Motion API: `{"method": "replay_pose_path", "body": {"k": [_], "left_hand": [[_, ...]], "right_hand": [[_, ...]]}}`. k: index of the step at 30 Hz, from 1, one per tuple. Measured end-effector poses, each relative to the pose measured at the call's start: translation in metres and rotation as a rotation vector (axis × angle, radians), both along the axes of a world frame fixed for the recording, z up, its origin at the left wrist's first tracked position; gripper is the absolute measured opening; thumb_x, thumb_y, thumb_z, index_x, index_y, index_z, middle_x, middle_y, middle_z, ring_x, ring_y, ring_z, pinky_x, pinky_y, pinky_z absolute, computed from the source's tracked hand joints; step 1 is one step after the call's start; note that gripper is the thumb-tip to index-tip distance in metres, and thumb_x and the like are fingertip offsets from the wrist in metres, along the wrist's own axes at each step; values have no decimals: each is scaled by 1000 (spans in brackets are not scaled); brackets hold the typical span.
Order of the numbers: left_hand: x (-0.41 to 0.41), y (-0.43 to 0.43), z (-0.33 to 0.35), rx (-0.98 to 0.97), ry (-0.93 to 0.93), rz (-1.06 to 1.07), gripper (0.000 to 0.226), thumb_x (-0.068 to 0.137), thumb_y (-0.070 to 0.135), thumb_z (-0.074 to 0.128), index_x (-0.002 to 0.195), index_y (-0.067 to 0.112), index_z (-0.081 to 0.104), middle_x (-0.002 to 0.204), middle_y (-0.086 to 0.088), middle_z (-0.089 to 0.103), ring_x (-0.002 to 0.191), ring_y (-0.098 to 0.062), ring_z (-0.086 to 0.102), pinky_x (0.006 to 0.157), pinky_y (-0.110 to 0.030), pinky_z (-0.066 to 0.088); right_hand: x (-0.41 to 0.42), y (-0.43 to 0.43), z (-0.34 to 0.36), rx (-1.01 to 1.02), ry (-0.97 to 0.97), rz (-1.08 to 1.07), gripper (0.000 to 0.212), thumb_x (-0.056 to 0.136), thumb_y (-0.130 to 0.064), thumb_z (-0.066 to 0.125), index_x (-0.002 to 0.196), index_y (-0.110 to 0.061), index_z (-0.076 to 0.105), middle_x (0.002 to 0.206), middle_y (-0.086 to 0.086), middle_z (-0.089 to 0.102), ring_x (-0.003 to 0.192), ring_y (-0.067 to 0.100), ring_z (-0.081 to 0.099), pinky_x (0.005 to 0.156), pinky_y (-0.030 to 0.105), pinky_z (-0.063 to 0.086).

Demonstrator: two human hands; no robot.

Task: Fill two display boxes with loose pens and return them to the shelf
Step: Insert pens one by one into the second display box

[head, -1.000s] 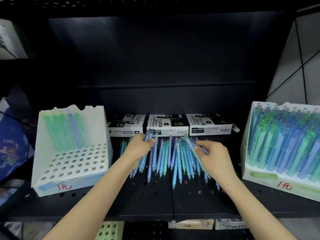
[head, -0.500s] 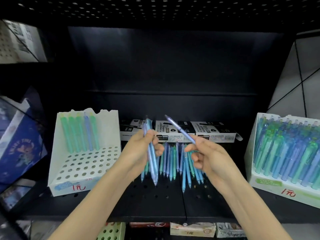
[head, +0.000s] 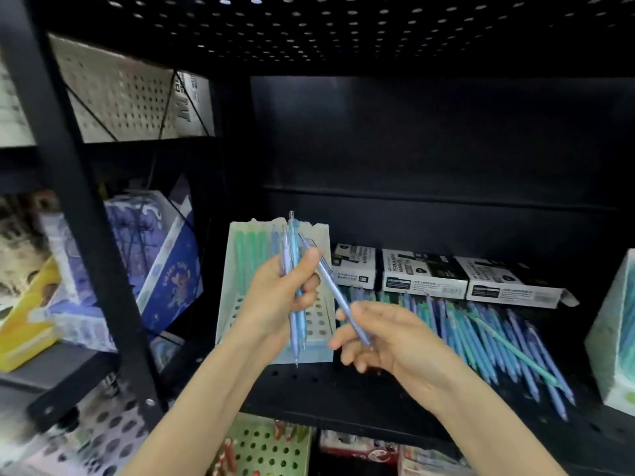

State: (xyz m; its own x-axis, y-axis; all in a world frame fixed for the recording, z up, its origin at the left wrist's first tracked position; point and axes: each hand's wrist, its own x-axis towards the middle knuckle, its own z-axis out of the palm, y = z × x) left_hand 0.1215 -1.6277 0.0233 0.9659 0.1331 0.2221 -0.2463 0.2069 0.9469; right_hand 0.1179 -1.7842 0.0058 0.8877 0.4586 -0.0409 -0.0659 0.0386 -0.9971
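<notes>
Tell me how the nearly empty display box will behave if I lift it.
Probably light: the display box holds only a few pens, all in its back row, so it may tip backward. Its ragged top edge suggests thin card, likely to flex if squeezed.

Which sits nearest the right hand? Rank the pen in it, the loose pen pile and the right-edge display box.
1. Pen, held in the right hand.
2. Loose pen pile, just right.
3. Display box, far right edge.

Two white perforated cardboard display boxes [head: 228,304], one mid-frame, one box [head: 615,338] at the right edge. Three black-and-white marker cartons [head: 422,276] behind. Right hand [head: 388,338], one lilac plastic pen [head: 338,297]; left hand [head: 275,297], about four blue plastic pens [head: 296,334]. Loose pens [head: 481,338] right of centre: beyond counting.
</notes>
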Motion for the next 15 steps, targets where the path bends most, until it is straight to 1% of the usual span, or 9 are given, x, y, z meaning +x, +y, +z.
{"method": "replay_pose_path", "body": {"k": [1, 2, 3, 4, 6, 8, 10, 12, 15], "left_hand": [[-2, 5, 1, 27, 0, 8, 45, 69, 38, 64, 97, 5, 56, 56, 3, 38, 44, -9, 25, 39, -12, 27], [-3, 10, 1, 61, -3, 11, 47, 68, 38, 64, 99, 2, 57, 55, 3, 38, 44, -9, 26, 39, -12, 27], [-5, 14, 2, 107, -6, 11, 49, 69, 36, 65, 100, -1, 58, 54, 3, 37, 43, -9, 26, 40, -13, 27], [-7, 17, 3, 168, -10, 6, 47, 72, 34, 66, 98, -4, 59, 53, 3, 36, 42, -9, 26, 40, -14, 27], [-11, 22, 5, 300, -19, -6, 30, 79, 26, 66, 87, -2, 59, 50, 5, 34, 41, -9, 26, 40, -16, 27], [-14, 25, 8, 400, -35, -23, 15, 84, 19, 65, 78, 7, 58, 46, 10, 33, 39, -7, 25, 40, -16, 27], [-15, 29, 11, 452, -55, -43, 13, 85, 18, 64, 79, 8, 59, 45, 13, 33, 38, -5, 26, 40, -15, 27], [-14, 33, 13, 485, -69, -37, 15, 86, 20, 64, 85, 5, 61, 44, 14, 35, 38, -3, 27, 40, -14, 28], [-11, 37, 15, 537, -85, -18, 17, 86, 21, 64, 93, 5, 66, 41, 14, 36, 37, -3, 29, 41, -14, 29]], "right_hand": [[-1, 5, 3, -105, -125, -82, 18, 94, -26, 51, 98, -13, 63, 79, 2, 72, 62, 10, 64, 58, 21, 49], [0, 10, 6, -163, -258, -184, 16, 93, -28, 52, 96, -18, 65, 83, -3, 72, 70, 4, 66, 64, 18, 50], [2, 15, 12, -168, -381, -268, 14, 91, -31, 55, 94, -23, 66, 86, -8, 71, 75, -1, 65, 69, 16, 50], [3, 18, 20, -143, -477, -309, 12, 89, -33, 57, 92, -27, 67, 88, -12, 70, 80, -2, 65, 73, 16, 50], [5, 26, 35, -127, -615, -294, 9, 86, -32, 62, 88, -28, 70, 87, -15, 70, 83, -1, 64, 75, 16, 50], [8, 33, 45, -181, -694, -273, 9, 84, -26, 66, 81, -24, 73, 82, -10, 71, 78, 4, 64, 72, 18, 51], [11, 37, 49, -214, -741, -287, 11, 84, -21, 66, 76, -19, 73, 76, -7, 71, 71, 4, 62, 67, 18, 50], [14, 40, 52, -265, -772, -305, 13, 85, -25, 64, 77, -20, 73, 73, -10, 69, 66, 3, 59, 64, 18, 49], [17, 47, 53, -383, -813, -252, 14, 84, -34, 63, 79, -26, 73, 73, -15, 67, 67, 6, 57, 66, 24, 49]]}}
